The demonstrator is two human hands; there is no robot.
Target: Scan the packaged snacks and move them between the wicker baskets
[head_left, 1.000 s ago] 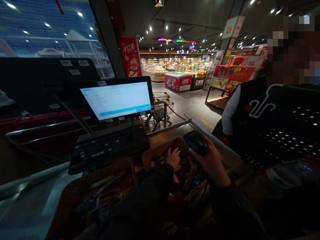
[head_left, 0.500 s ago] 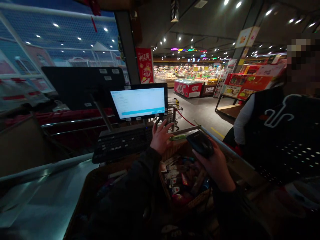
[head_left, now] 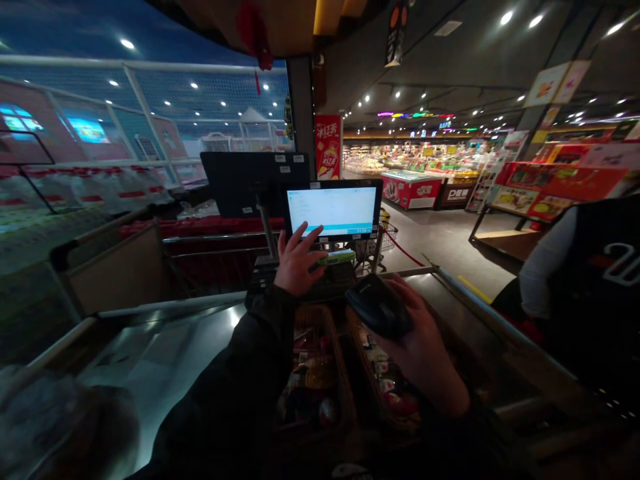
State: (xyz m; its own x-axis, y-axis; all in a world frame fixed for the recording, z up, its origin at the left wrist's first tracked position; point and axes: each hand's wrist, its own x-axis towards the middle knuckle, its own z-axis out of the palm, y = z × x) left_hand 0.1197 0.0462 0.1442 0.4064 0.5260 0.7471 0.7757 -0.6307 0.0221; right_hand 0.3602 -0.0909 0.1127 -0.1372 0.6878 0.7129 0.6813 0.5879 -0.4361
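Observation:
My right hand [head_left: 423,340] grips a black handheld scanner [head_left: 379,305] over two wicker baskets [head_left: 345,383] full of small packaged snacks. Raised in front of the lit till screen [head_left: 333,211], my left hand [head_left: 296,261] pinches a small green packet [head_left: 338,257] between thumb and fingers, the other fingers spread upward. The keyboard below the screen is mostly hidden behind that hand. Both my sleeves are dark.
A steel counter [head_left: 165,347] runs to the left with a rail. Another person in a dark vest with white sleeves [head_left: 575,267] stands at the right. Behind the screen stand a second dark monitor [head_left: 250,180], shopping trolleys and shop aisles.
My left hand rose out of the basket with the green packet and went up in front of the screen. My view swung left. The scanner stayed in my right hand.

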